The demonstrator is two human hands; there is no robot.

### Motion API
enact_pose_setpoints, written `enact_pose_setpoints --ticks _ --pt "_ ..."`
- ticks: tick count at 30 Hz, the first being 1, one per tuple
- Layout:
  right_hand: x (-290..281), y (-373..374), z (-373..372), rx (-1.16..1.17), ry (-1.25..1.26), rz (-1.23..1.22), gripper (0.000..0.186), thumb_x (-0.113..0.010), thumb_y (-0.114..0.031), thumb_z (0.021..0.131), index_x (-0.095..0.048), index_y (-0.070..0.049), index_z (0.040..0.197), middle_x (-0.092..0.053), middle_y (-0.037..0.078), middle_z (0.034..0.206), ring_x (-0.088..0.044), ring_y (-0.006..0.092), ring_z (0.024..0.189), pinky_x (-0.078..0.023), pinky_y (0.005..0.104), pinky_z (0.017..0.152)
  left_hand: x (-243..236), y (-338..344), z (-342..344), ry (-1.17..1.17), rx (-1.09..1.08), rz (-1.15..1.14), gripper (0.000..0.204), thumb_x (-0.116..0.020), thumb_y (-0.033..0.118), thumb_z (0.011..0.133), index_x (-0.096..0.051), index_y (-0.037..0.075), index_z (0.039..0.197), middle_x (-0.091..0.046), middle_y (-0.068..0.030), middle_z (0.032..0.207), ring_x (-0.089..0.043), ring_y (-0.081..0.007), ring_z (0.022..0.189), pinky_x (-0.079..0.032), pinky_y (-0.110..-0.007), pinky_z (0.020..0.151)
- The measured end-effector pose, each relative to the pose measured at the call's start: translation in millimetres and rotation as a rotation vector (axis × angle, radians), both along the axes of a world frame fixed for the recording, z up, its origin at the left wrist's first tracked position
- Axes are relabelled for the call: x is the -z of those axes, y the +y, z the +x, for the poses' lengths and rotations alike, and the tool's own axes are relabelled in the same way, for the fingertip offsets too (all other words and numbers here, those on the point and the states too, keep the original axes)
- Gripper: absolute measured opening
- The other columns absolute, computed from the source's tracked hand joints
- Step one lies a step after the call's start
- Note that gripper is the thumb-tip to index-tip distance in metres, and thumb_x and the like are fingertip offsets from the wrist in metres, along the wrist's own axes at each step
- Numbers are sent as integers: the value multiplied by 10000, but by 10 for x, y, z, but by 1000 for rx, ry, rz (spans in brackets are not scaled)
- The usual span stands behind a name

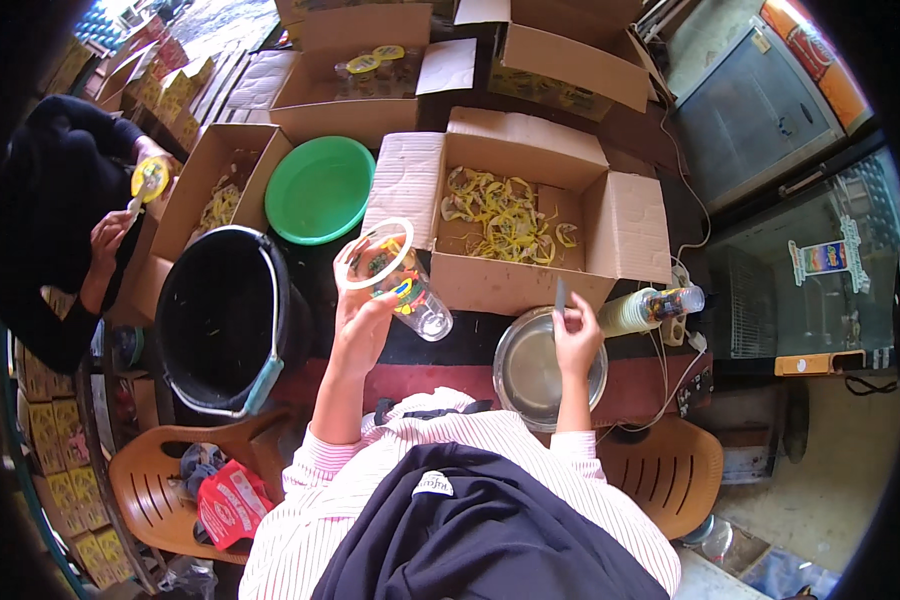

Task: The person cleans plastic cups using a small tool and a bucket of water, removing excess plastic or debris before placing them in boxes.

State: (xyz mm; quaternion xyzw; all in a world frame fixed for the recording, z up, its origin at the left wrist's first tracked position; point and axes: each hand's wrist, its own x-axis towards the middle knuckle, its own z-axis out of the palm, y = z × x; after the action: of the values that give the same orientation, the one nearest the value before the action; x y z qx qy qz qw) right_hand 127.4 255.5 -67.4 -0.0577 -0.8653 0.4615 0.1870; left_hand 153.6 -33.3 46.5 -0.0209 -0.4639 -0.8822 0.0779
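My left hand [362, 318] grips a clear plastic cup [427, 313] with a pale rim and a colourful printed design, tilted at the middle of the view. My right hand [576, 335] has its fingers closed on a flat grey blade-like tool [560, 295], held upright over the left part of a steel bowl's rim and interior [520, 370]. Right of that bowl lies a stack of cups [627, 313] with a printed one [670, 302] at its end. Behind both hands, an open cardboard box [635, 225] holds a pile of yellow scraps [500, 230].
At left a co-worker [55, 220] holds a yellow-lidded item [149, 180]. Around me stand a black bucket [215, 320], green basin [320, 185], more boxes [345, 120], orange chairs [660, 470] with a red bag [230, 500], cables [709, 225], and a glass-fronted cabinet [790, 300].
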Motion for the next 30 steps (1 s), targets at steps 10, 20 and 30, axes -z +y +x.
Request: enact_pose_setpoints --ticks 10,20,30 --pt "670 173 567 20 -480 553 271 -611 -37 639 -645 -46 908 -633 180 770 -618 334 749 -487 406 710 -265 -158 422 106 -89 39 576 -577 184 808 -318 2 1290 -422 -173 1257 -417 -248 1187 -390 -371 950" --pt "450 4 543 51 -648 606 356 -641 -107 626 -644 -103 982 -626 207 916 -597 349 900 -474 409 796 87 -1342 802 139 -654 1008 357 -481 263 899 -481 10 1151 -480 -208 1202 -455 -331 1131 -352 -460 979" --pt "192 153 466 -33 -530 562 361 -630 -58 635 -622 -67 996 -646 144 760 -623 314 785 -479 405 758 428 -1547 854 51 -462 1428 423 -400 312 930 -409 -12 1203 -447 -230 1227 -456 -366 1119 -376 -464 959"
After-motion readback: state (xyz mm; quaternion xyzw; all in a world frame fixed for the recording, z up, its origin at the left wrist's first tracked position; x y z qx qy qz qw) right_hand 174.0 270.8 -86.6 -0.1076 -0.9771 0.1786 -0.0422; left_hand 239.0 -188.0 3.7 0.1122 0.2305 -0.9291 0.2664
